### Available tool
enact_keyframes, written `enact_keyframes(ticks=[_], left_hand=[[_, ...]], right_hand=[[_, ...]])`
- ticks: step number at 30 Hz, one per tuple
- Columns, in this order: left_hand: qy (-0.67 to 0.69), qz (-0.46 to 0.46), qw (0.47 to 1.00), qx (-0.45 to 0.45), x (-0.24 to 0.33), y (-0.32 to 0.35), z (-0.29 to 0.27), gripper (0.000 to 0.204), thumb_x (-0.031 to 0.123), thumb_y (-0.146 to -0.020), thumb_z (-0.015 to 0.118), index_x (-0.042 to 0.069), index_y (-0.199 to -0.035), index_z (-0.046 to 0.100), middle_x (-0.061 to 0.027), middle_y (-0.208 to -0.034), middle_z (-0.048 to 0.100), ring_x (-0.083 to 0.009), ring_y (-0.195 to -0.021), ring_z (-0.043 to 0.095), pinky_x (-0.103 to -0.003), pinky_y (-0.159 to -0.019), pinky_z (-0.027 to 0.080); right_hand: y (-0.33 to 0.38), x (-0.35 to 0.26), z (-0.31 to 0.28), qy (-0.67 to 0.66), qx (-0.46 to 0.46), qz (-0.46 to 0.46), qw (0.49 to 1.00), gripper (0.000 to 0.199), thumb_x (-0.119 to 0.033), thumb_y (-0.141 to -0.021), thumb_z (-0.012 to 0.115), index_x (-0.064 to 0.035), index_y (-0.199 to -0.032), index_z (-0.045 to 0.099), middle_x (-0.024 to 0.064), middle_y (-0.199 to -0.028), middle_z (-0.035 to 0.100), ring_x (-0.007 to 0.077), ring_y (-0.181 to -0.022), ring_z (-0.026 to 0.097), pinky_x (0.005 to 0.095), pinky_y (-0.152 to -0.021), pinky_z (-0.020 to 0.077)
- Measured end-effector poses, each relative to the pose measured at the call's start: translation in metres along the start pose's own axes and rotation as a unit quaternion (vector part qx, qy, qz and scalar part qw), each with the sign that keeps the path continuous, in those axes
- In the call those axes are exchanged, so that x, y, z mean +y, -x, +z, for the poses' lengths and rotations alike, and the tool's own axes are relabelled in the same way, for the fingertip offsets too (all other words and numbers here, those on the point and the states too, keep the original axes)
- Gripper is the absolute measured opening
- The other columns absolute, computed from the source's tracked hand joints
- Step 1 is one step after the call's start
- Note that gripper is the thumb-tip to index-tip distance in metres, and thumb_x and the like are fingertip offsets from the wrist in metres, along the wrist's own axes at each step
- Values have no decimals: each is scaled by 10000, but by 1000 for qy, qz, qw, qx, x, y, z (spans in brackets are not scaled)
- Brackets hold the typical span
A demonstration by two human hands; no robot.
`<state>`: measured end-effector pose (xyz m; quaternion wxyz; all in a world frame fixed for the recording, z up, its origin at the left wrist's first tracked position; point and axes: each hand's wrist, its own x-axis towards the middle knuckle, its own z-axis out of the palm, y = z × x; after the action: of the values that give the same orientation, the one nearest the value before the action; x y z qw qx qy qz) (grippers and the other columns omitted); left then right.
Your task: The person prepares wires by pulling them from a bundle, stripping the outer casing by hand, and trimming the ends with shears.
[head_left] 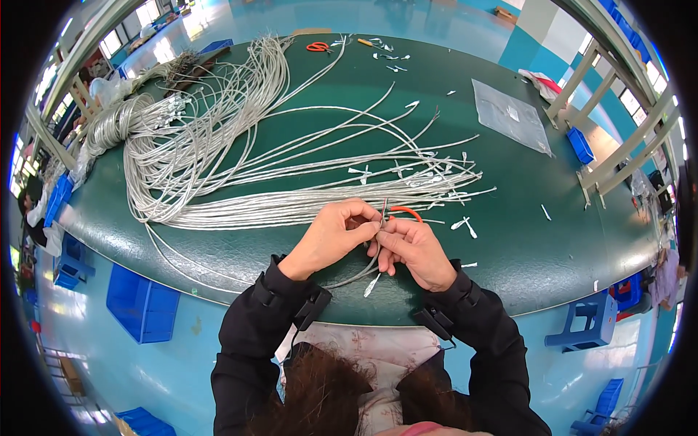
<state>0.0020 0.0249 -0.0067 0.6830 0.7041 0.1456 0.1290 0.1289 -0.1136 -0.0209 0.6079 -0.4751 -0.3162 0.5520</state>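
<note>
My left hand (336,234) is closed, thumb and forefinger pinching a thin grey cable (357,277) near its end. Against it, my right hand (416,251) also pinches the cable, just below the tip that points up between my fingers. The cable's lower part curves down toward the table's near edge. An orange-red handle loop (406,211) shows behind my right hand; whether that hand touches it, I cannot tell. Just beyond my hands lies a thick bundle of silvery cables (262,208), their ends fanned to the right. A white scrap (371,285) lies below my fingers.
The green table (531,240) carries orange-handled scissors (318,46) at the far side and a clear plastic bag (512,116) at the right. White scraps (463,225) are scattered about. A blue bin (142,304) and a blue stool (584,323) stand on the floor.
</note>
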Motion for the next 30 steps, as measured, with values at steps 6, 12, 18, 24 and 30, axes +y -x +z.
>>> enact_keyframes(ticks=[6,12,18,24,30], left_hand=[[-6,6,1000,-2,-3,0,0,115,41,-870,584,-20,-963,612,-14,-882,606,-55,-773,559,-201,-682,457],[18,-6,1000,-5,0,0,-1,129,48,-873,583,-23,-977,613,-17,-891,606,-67,-800,564,-213,-719,461],[33,-3,999,-13,0,-2,-5,134,57,-875,587,-25,-975,621,-25,-907,612,-84,-828,567,-230,-766,462],[56,-21,998,-14,4,0,-10,127,52,-862,601,-29,-958,626,-28,-912,615,-92,-822,575,-234,-768,466],[29,32,999,-1,-3,-1,-8,108,47,-840,628,-23,-922,637,-33,-892,616,-95,-822,583,-239,-748,472]], right_hand=[[2,0,1,-3,-1,1,1000,151,-146,-952,516,-5,-923,563,79,-821,628,87,-598,588,192,-508,461],[2,2,1,-6,4,-6,1000,144,-131,-950,512,-1,-921,566,81,-821,628,88,-598,588,189,-504,459],[0,0,0,-12,13,-6,1000,148,-133,-946,519,6,-926,567,84,-828,628,91,-597,591,191,-502,462],[-2,-1,1,-5,3,-2,1000,153,-123,-946,508,12,-928,578,82,-815,624,89,-587,583,188,-493,452],[4,-3,3,23,13,-4,1000,157,-121,-943,507,17,-927,582,74,-791,621,89,-569,575,189,-476,438]])
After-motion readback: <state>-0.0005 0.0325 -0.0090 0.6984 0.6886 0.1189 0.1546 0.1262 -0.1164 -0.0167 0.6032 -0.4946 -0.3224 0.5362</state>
